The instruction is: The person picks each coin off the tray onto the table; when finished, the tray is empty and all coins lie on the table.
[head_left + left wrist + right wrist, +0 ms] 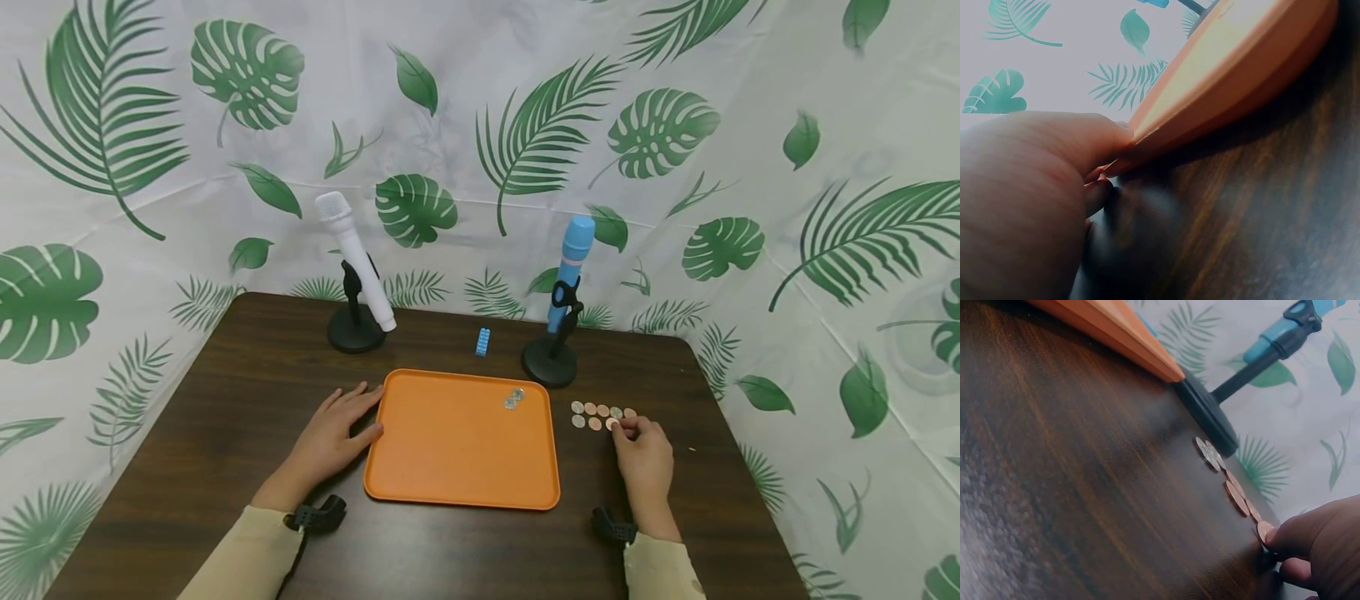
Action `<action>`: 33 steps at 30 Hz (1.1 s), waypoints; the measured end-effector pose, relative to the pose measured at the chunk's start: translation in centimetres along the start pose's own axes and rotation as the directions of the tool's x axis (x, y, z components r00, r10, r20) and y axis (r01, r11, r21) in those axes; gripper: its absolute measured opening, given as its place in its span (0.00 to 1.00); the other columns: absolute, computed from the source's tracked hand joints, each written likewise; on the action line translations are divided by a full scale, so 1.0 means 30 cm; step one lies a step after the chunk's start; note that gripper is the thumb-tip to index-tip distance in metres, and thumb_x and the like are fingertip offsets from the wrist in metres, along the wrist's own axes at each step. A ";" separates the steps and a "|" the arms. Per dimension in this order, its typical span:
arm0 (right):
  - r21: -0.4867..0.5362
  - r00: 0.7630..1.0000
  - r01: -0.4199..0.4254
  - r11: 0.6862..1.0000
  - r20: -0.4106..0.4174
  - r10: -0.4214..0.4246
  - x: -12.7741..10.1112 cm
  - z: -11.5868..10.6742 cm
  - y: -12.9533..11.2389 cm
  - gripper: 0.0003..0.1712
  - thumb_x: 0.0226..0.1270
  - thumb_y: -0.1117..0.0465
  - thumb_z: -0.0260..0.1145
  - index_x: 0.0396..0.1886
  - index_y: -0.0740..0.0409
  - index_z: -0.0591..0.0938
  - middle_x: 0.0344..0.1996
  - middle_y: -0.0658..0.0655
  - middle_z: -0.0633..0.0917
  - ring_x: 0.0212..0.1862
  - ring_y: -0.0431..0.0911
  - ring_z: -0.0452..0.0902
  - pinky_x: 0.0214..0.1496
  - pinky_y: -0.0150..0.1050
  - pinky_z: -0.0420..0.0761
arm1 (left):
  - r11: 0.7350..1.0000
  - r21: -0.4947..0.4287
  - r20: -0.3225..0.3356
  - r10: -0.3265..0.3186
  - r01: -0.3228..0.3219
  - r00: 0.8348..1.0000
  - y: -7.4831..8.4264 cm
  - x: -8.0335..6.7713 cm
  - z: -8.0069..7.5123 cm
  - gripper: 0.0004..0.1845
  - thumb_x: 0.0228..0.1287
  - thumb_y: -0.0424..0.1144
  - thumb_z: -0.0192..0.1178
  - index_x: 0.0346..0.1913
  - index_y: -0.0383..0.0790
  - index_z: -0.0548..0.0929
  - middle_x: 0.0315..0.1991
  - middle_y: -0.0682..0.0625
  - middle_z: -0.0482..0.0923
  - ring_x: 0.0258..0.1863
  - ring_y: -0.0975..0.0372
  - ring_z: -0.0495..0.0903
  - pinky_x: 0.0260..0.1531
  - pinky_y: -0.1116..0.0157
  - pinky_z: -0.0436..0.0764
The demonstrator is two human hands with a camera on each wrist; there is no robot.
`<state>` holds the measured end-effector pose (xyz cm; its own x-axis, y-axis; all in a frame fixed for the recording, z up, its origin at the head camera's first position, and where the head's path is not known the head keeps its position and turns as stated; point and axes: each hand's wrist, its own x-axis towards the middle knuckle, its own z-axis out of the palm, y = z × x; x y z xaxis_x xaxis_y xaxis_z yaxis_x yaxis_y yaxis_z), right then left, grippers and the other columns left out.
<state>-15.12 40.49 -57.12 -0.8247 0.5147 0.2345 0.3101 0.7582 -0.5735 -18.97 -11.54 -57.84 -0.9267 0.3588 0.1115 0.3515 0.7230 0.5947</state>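
My left hand (pixel 337 434) lies with fingers spread at the left edge of an orange tray (pixel 465 442). Its thumb rests on the rim, as the left wrist view also shows. Two silver coins (pixel 511 403) lie near the tray's far right corner. Right of the tray, several copper and silver coins (pixel 595 423) form two short rows on the dark table. At the right end of the nearer row, my right hand (pixel 647 460) pinches a copper coin (pixel 1264 532) at its edge with curled fingers. Part of that coin is hidden by the fingertips.
Behind the tray stand a white microphone (pixel 358 262) and a blue microphone (pixel 572 258) on black stands. Between them a small blue block (pixel 482 342) lies on the table (pixel 247 375). A leaf-patterned cloth (pixel 465 100) hangs behind the table's far edge.
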 end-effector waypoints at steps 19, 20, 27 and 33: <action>-0.007 0.999 0.037 0.999 0.023 -0.037 -0.006 -0.005 -0.006 0.13 0.72 0.51 0.77 0.39 0.57 0.89 0.36 0.60 0.85 0.36 0.55 0.81 0.36 0.43 0.72 | 1.000 -0.002 0.001 0.012 -0.012 1.000 -0.006 -0.001 -0.001 0.39 0.77 0.53 0.67 0.85 0.46 0.68 0.82 0.47 0.71 0.86 0.45 0.62 0.86 0.34 0.49; -0.005 0.999 0.040 0.999 0.023 -0.039 -0.006 -0.004 -0.005 0.13 0.72 0.51 0.77 0.39 0.57 0.89 0.36 0.60 0.85 0.36 0.54 0.81 0.35 0.43 0.72 | 1.000 -0.002 0.001 0.011 -0.011 1.000 -0.005 -0.001 -0.001 0.39 0.77 0.53 0.66 0.85 0.46 0.68 0.82 0.47 0.71 0.86 0.45 0.62 0.86 0.34 0.49; -0.011 0.999 0.044 0.999 0.012 -0.044 -0.001 0.000 -0.003 0.12 0.72 0.53 0.77 0.40 0.58 0.89 0.36 0.60 0.86 0.36 0.55 0.80 0.35 0.43 0.71 | 1.000 0.001 0.001 0.005 -0.005 1.000 -0.005 0.000 -0.002 0.39 0.78 0.53 0.66 0.85 0.47 0.68 0.82 0.47 0.71 0.86 0.45 0.62 0.87 0.35 0.49; -0.012 0.999 0.030 0.999 0.026 -0.030 -0.003 0.000 -0.004 0.12 0.73 0.53 0.77 0.40 0.58 0.89 0.36 0.60 0.85 0.36 0.55 0.80 0.35 0.42 0.71 | 1.000 0.003 0.006 0.005 -0.005 1.000 -0.006 0.001 -0.002 0.39 0.78 0.53 0.66 0.85 0.47 0.68 0.82 0.47 0.71 0.86 0.45 0.62 0.87 0.35 0.49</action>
<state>-15.09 40.35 -57.06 -0.8457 0.4813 0.2306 0.2910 0.7781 -0.5567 -19.05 -11.69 -57.90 -0.9240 0.3663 0.1099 0.3570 0.7230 0.5915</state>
